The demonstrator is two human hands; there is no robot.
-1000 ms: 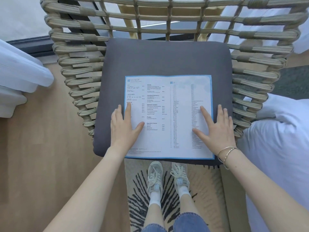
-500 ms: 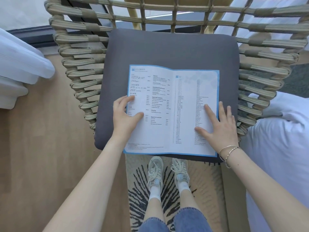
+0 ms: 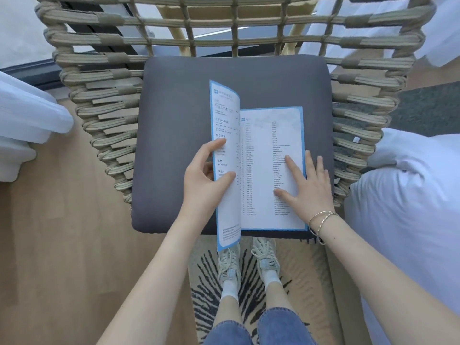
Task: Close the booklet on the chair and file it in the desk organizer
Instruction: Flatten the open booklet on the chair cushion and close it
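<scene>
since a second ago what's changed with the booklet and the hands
The left hand has gripped the booklet's left page and swung it up toward the right, half closing it. The right hand stays flat on the right page, and the booklet stays on the chair cushion.

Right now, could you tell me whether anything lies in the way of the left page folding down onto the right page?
Yes: the right hand lies flat on the right page of the booklet, under the raised left page that the left hand holds.
</scene>
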